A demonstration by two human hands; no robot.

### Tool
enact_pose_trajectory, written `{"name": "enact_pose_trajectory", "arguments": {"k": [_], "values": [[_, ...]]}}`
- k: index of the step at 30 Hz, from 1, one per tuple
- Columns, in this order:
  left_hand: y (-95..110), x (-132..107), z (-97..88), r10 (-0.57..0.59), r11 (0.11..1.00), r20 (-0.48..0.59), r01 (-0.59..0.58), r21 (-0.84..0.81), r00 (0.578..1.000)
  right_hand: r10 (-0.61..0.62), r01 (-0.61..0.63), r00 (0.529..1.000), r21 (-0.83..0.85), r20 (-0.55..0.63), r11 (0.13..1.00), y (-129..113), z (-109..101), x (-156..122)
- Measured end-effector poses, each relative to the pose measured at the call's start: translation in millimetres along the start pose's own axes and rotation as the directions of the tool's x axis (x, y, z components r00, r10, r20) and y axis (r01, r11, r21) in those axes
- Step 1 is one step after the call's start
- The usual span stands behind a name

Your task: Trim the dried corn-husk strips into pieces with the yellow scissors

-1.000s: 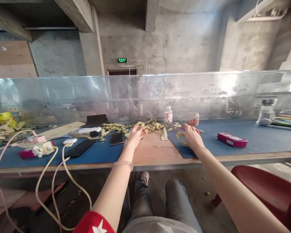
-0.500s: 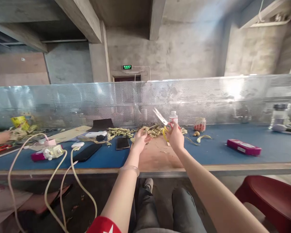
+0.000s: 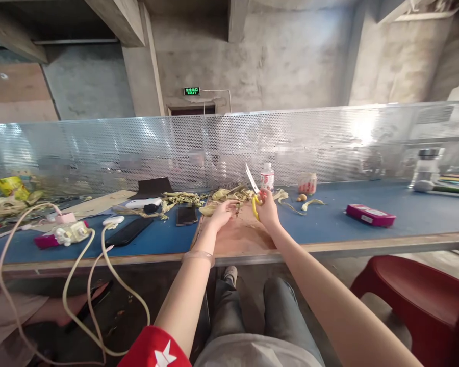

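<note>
My right hand (image 3: 268, 210) is closed round the yellow and red handles of a pair of scissors (image 3: 251, 177), whose blades point up and to the left, slightly apart. My left hand (image 3: 222, 214) is over the wooden board (image 3: 239, 239), with its fingers curled in toward the thumb. Any small piece between those fingertips is too small to make out. A heap of dried, yellowish plant stalks and leaves (image 3: 229, 192) lies just beyond both hands, and one pale leaf (image 3: 209, 209) shows beside the left hand.
Behind the scissors stands a white-capped bottle (image 3: 267, 178). A jar (image 3: 308, 183), a purple box (image 3: 370, 215) and a red stool (image 3: 416, 290) are to the right. On the left lie a black phone (image 3: 129, 232) and a power adapter (image 3: 71, 233) with looping cables. A perforated metal screen (image 3: 168, 153) backs the table.
The view has tilted down and shifted right. My left fingers have drawn closer to the thumb. The scissors have turned more upright in my right hand.
</note>
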State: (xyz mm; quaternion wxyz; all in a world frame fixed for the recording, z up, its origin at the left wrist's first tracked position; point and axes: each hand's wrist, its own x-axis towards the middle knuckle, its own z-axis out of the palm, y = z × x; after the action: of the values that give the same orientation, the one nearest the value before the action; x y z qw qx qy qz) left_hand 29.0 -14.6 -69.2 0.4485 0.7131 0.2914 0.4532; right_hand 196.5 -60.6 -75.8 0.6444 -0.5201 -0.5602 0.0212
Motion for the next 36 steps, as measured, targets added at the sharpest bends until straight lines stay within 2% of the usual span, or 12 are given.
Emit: {"name": "enact_pose_trajectory", "arguments": {"k": [6,9,17,26,36], "values": [[-4.2,4.3,-2.0,0.015,0.999,0.035,-0.016,0.037,0.999,-0.038,0.007,0.983,0.168,0.178,0.986,1.8,7.3,-1.2],[-3.0,4.5,-1.9,0.012,0.999,0.051,-0.014,0.046,0.999,-0.042,-0.008,0.973,0.212,0.227,0.977,0.8,8.5,-3.4],[1.9,1.6,-1.3,0.001,0.999,0.071,-0.004,0.054,0.997,0.001,-0.102,0.953,0.319,0.302,0.942,-0.1,9.5,-3.0],[6.2,-2.5,-0.2,-0.004,0.998,0.103,-0.002,0.058,0.995,0.109,-0.234,0.925,0.320,0.364,0.918,-3.4,6.6,-4.3],[8.8,-4.9,0.5,-0.036,0.999,0.093,0.033,0.037,0.995,0.152,-0.277,0.917,0.318,0.368,0.907,-7.1,2.7,-5.5]]}}
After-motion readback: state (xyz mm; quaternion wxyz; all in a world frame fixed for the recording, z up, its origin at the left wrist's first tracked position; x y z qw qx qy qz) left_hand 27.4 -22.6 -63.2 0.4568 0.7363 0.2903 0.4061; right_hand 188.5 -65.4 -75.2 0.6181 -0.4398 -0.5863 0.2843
